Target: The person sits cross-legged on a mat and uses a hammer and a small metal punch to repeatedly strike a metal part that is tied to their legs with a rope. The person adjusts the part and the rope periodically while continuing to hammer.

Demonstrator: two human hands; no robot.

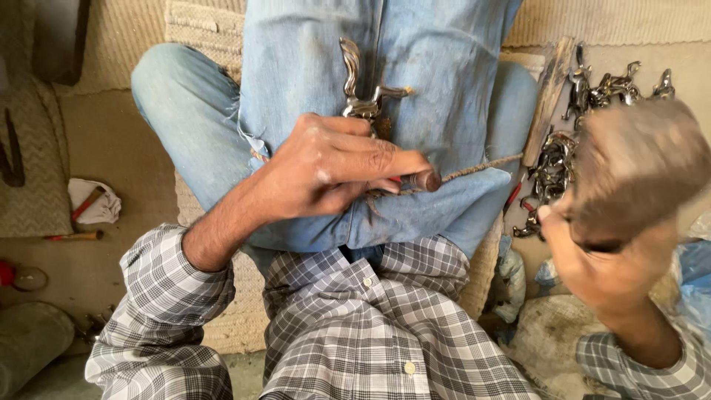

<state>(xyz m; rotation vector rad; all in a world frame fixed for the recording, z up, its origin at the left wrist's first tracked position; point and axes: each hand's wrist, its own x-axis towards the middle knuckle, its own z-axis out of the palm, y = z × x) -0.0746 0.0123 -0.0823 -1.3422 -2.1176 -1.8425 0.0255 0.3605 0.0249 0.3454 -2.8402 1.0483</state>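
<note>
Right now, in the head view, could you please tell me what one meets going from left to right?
White cloth → left hand holding a metal horse figure and punch → wooden stick → pile of metal figures → right hand with a blurred mallet.

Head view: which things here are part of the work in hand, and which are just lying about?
In use:
- left hand holding a chisel against the metal figurine
- right hand raising a blurred mallet

Lying about:
- pile of figurines
- wooden stick
- white cloth
- red-handled tool
- blue bag
</note>
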